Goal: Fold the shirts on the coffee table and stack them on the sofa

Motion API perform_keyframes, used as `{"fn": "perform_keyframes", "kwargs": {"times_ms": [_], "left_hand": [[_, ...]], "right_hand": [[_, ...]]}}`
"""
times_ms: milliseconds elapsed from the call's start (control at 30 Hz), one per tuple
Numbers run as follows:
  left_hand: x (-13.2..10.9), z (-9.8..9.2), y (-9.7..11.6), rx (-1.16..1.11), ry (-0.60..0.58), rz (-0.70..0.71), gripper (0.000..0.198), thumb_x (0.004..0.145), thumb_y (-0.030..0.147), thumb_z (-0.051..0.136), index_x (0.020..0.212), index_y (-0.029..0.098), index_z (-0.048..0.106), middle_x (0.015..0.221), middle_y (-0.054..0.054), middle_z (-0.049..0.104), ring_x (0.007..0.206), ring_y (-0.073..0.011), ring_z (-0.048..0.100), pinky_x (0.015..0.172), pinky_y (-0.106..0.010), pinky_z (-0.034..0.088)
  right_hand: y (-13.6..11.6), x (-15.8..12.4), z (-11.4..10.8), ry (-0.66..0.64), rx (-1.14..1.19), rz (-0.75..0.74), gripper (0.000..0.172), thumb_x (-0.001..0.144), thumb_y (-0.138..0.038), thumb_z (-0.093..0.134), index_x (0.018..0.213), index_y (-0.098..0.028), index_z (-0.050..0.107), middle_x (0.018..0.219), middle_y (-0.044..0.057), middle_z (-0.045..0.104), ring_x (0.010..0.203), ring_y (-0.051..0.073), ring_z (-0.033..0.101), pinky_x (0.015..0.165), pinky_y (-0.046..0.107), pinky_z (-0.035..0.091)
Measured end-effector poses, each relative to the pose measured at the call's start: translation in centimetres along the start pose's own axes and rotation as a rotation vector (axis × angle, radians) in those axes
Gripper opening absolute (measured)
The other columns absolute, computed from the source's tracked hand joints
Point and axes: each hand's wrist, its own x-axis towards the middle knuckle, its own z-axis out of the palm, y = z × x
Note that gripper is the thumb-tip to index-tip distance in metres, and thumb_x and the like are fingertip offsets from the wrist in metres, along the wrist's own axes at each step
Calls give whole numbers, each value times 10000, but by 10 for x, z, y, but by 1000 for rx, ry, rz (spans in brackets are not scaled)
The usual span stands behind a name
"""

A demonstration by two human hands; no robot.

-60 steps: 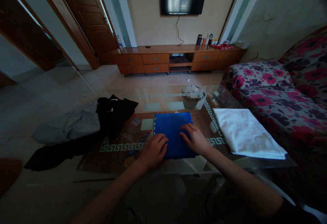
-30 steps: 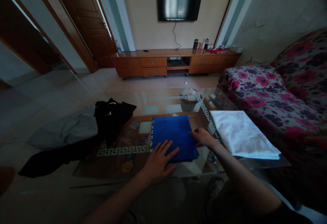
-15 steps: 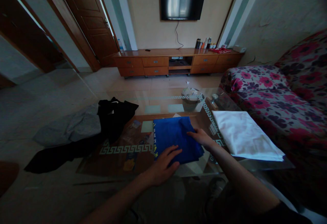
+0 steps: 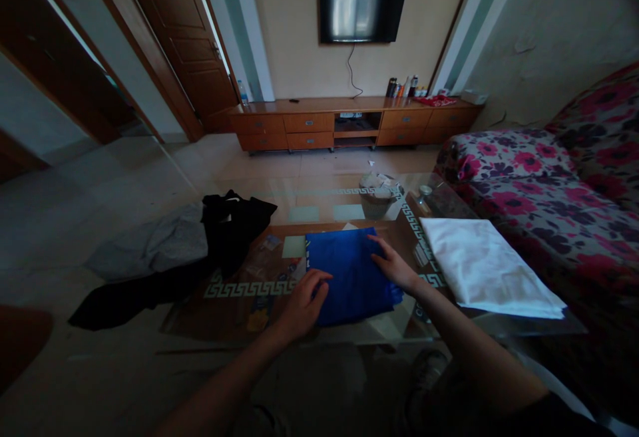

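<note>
A folded blue cloth (image 4: 349,281), perhaps a garment, lies flat on the glass table (image 4: 394,330) in front of me. Light lettering shows along its left edge, partly covered by my left hand (image 4: 307,300). That hand rests at the cloth's left side, its fingers apart. On the right edge of the cloth lies my right hand (image 4: 393,267), thumb and fingers spread, with nothing gripped. To the right is a folded white cloth (image 4: 489,264). A black and grey garment (image 4: 219,237) lies crumpled over the table's left end.
Beyond the table stands a waste basket (image 4: 377,204), seen through the glass. A flowered sofa (image 4: 529,184) runs along the right. A low wooden cabinet (image 4: 309,128) stands at the far wall beneath a television (image 4: 364,4). Small items lie under the glass.
My left hand has moved from the top of the blue cloth to its left edge. The fingers of my right hand have shifted slightly upward. The view has turned slightly left.
</note>
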Motion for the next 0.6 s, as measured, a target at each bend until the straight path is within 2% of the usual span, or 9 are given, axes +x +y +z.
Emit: {"fn": "perform_keyframes", "kwargs": {"times_ms": [100, 167, 233, 267, 333, 433, 500, 600], "left_hand": [[0, -3, -2, 16, 1, 15, 269, 1037, 353, 442, 1144, 236, 659, 1147, -61, 668, 1105, -213, 616, 996, -383, 478], [0, -4, -3, 26, 3, 25, 267, 1035, 354, 441, 1128, 234, 660, 1134, -64, 669, 1101, -217, 618, 994, -393, 481], [-1, -6, -4, 33, 7, 34, 268, 1033, 361, 440, 1116, 233, 660, 1136, -72, 669, 1110, -224, 616, 1001, -406, 482], [-1, -6, -4, 36, 10, 38, 269, 1033, 363, 439, 1114, 233, 660, 1142, -76, 668, 1116, -226, 614, 1007, -411, 481], [-1, -7, -5, 43, 17, 46, 267, 1033, 363, 442, 1112, 233, 661, 1146, -78, 666, 1121, -227, 613, 1012, -410, 479], [-2, -8, -8, 51, 25, 57, 264, 1035, 357, 440, 1114, 233, 659, 1138, -75, 661, 1108, -221, 616, 993, -391, 485], [-2, -9, -10, 55, 15, 67, 268, 1040, 354, 431, 1116, 229, 656, 1129, -75, 657, 1099, -215, 615, 986, -384, 484], [-3, -11, -12, 67, 5, 85, 268, 1042, 344, 424, 1118, 221, 650, 1110, -72, 649, 1077, -210, 612, 972, -381, 487]], "right_hand": [[-7, -3, -5, -113, 13, 165, 523, 894, -219, 504, 1408, -173, 584, 1201, 86, 740, 944, 197, 712, 866, 342, 582], [-12, -5, -7, -129, 17, 198, 591, 863, -182, 524, 1454, -165, 549, 1099, 80, 767, 797, 177, 706, 774, 323, 592], [-15, -6, -10, -144, 15, 169, 699, 831, -164, 550, 1525, -159, 467, 1108, 91, 766, 736, 171, 697, 748, 331, 598], [-17, -7, -11, -147, 7, 136, 739, 817, -161, 558, 1547, -157, 435, 1157, 103, 753, 761, 178, 705, 773, 346, 602], [-21, -6, -16, -118, -32, 29, 782, 791, -155, 562, 1559, -160, 416, 1332, 128, 679, 959, 214, 718, 918, 393, 583], [-30, -4, -27, -41, -122, -156, 799, 760, -156, 570, 1547, -159, 437, 1520, 136, 525, 1326, 263, 565, 1162, 454, 419], [-37, -5, -40, -5, -171, -228, 803, 759, -168, 581, 1549, -166, 437, 1552, 131, 487, 1419, 275, 475, 1225, 482, 324], [-46, -6, -68, 39, -209, -258, 789, 786, -196, 600, 1556, -193, 427, 1573, 109, 468, 1451, 284, 439, 1247, 501, 275]]}}
